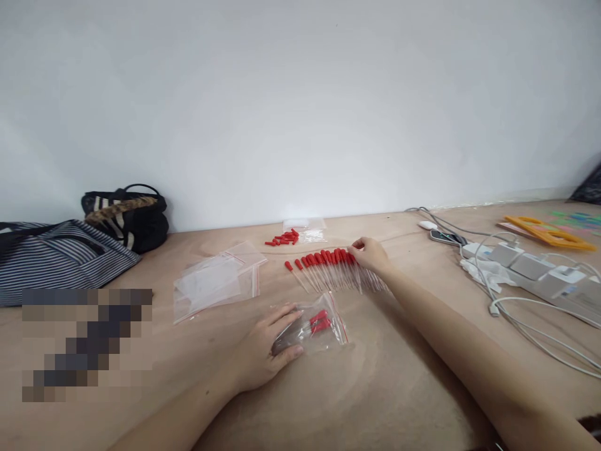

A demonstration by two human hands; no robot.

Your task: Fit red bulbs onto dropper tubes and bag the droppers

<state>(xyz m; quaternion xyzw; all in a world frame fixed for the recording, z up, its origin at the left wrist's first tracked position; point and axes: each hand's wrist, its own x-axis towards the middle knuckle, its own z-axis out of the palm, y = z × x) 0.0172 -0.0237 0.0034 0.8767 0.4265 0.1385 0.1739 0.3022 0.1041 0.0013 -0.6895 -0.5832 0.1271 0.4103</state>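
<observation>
A transparent zip-lock bag (pixel 307 341) lies in front of me with a few red-bulbed droppers (pixel 320 321) inside. My left hand (pixel 270 344) grips its left part, thumb on the near side and fingers on the far side. Beyond it, several glass droppers (pixel 323 258) with red rubber bulbs lie side by side in a row. At the right end of that row my right hand (pixel 369 254) has thumb and fingertips pinched at a red bulb. The exact contact is partly hidden by the fingers.
Flat zip-lock bags (pixel 211 282) lie to the left. Loose red bulbs (pixel 284 238) and thin glass tubes (pixel 313 235) sit near the wall. Power strips with white cables (pixel 521 266) and a yellow frame (pixel 549 233) are right. A striped bag (pixel 61 260) and black bag (pixel 145 222) stand left.
</observation>
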